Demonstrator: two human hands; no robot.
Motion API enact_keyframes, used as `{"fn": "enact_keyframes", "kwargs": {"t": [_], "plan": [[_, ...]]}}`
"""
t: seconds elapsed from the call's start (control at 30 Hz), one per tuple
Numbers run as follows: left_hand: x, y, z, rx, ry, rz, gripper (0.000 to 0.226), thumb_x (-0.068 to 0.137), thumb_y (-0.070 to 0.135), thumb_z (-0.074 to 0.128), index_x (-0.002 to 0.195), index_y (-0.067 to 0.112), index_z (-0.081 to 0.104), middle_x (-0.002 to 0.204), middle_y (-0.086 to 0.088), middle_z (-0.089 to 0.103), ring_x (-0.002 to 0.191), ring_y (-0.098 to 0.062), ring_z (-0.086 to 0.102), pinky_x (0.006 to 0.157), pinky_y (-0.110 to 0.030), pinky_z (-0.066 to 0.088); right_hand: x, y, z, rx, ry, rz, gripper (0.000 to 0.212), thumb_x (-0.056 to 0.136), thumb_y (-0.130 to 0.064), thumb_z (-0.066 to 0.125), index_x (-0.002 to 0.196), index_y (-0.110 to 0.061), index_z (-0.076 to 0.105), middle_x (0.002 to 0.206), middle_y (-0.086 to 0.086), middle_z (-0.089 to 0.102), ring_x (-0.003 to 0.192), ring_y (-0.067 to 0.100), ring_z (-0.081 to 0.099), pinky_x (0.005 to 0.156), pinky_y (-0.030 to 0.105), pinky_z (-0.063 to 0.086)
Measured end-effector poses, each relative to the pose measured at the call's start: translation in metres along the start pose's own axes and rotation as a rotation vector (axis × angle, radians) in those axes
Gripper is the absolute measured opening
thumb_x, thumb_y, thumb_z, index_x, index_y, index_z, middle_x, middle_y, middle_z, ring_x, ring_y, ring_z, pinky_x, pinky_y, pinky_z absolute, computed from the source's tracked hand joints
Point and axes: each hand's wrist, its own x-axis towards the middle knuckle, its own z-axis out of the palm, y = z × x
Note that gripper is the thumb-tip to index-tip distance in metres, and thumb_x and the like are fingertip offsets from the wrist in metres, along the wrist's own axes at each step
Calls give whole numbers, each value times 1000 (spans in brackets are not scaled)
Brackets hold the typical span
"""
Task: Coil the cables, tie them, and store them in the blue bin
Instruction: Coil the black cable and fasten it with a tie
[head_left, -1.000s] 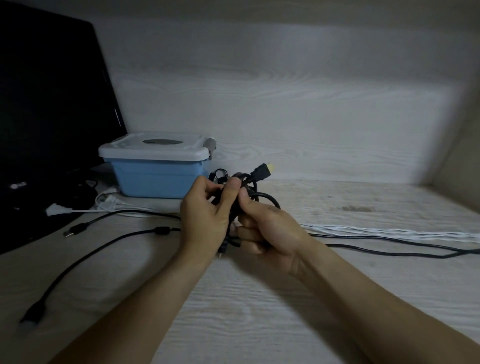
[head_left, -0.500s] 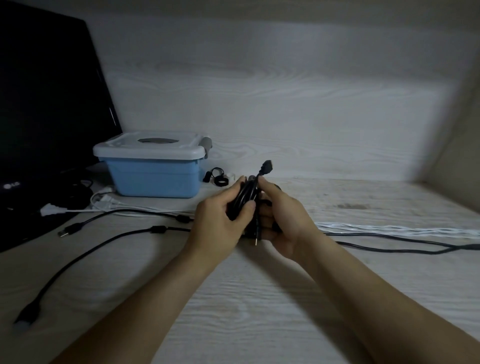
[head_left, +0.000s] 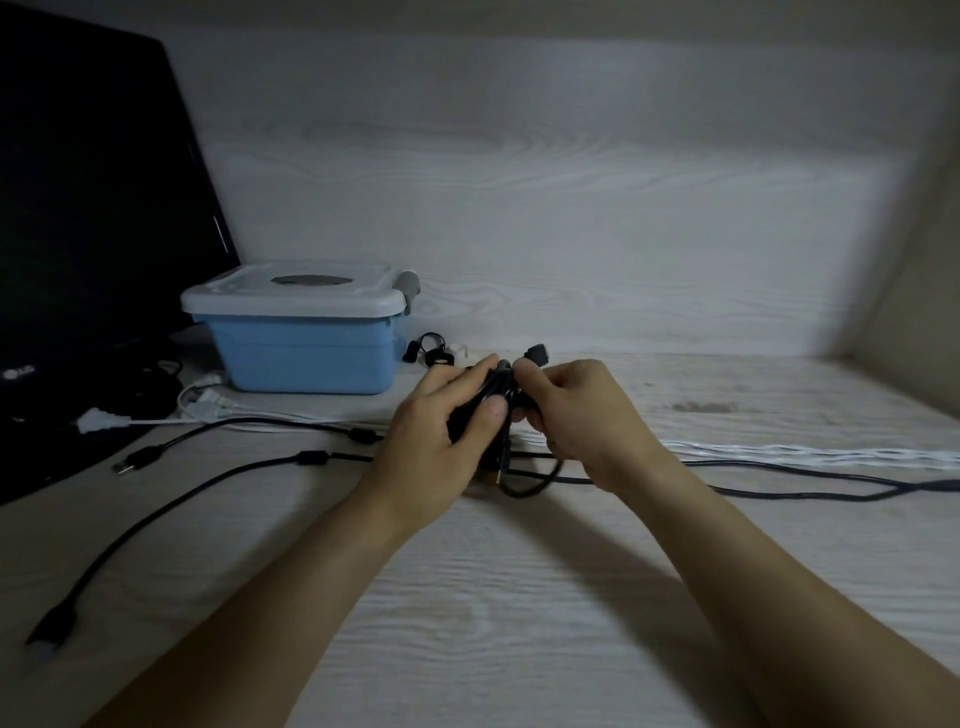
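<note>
- Since half a second ago the coiled black cable has sunk a little toward the desk; a loose loop now hangs out at 6 o'clock below the hands, which was tucked in before; the plug end still pokes up at 12 o'clock
- The left hand grips the bundle, thumb laid across its front; the right hand pinches the strands near the top with curled fingers; both hands stay closed round the same cable
- The cable is black, wound in several tight turns, held just above the desk at mid-frame; whether a tie is on it I cannot tell
- The blue bin sits at 10 o'clock from the hands, its white lid still on; small black ties lie just right of it
- Other black cables trail off toward 8 o'clock; a white cable runs off at 3 o'clock; a dark monitor stands at 10 o'clock, behind the bin
</note>
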Motion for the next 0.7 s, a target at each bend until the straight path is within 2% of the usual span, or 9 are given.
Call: {"fn": "enact_keyframes", "kwargs": {"t": [0.07, 0.1, 0.17, 0.27, 0.37, 0.5, 0.63, 0.7], "plan": [[-1, 3, 0, -16, -8, -5, 62, 88, 41, 68, 143, 18, 49, 116, 9, 54, 109, 1, 57, 93, -11, 43, -1, 0, -1, -37, -3, -43, 55, 104, -31, 49, 61, 1, 60, 40, -8, 45, 31, 4, 32, 41, 19, 28], [0, 2, 0, -11, -9, 0, 66, 85, 40, 71, 143, 17, 50, 117, 7, 54, 110, -1, 58, 95, -14, 45, 0, 0, -3, -27, -18, -48, 53, 104, -31, 49, 67, 4, 65, 45, -4, 49, 31, 4, 34, 40, 16, 28], [1, 0, -2, 7, -16, 5, 65, 84, 27, 73, 143, 14, 50, 119, 4, 55, 111, -4, 58, 98, -18, 46, 0, -1, -7, -7, -63, -42, 48, 103, -32, 51, 80, 5, 72, 56, 4, 60, 33, 3, 37, 39, 12, 29], [2, -3, -6, 83, -31, 34, 60, 88, 9, 70, 144, 10, 48, 118, 3, 57, 106, -4, 58, 95, -12, 43, -1, -4, -17, -89, -151, -66, 38, 98, -29, 61, 81, 3, 73, 66, 9, 61, 42, 10, 38, 45, 18, 31], [2, -3, -6, 176, -47, 85, 58, 89, 6, 65, 145, 9, 46, 118, 7, 55, 104, -2, 54, 90, -5, 38, -6, -10, -24, -166, -234, -101, 32, 95, -28, 65, 80, -1, 74, 66, 12, 61, 51, 20, 37, 48, 26, 30], [4, -4, -7, 219, -53, 88, 58, 92, 10, 65, 146, 14, 44, 118, 6, 51, 103, -4, 54, 89, -5, 38, -11, -17, -24, -245, -241, -162, 36, 98, -27, 59, 72, -5, 72, 66, 19, 68, 49, 21, 43, 49, 26, 34], [2, 0, -5, 279, -95, 151, 56, 92, 11, 65, 145, 16, 48, 115, 6, 42, 94, -3, 51, 89, -9, 41, -17, -22, -25, -252, -262, -248, 37, 101, -19, 54, 68, -5, 65, 52, 7, 64, 38, 16, 54, 43, 21, 41], [2, 2, -5, 287, -115, 180, 44, 92, 12, 63, 135, 16, 56, 111, 5, 38, 89, -6, 53, 85, -17, 46, -14, -18, -28, -296, -211, -361, 37, 100, -22, 57, 66, -9, 66, 51, 4, 60, 40, 9, 49, 45, 20, 39]]}}
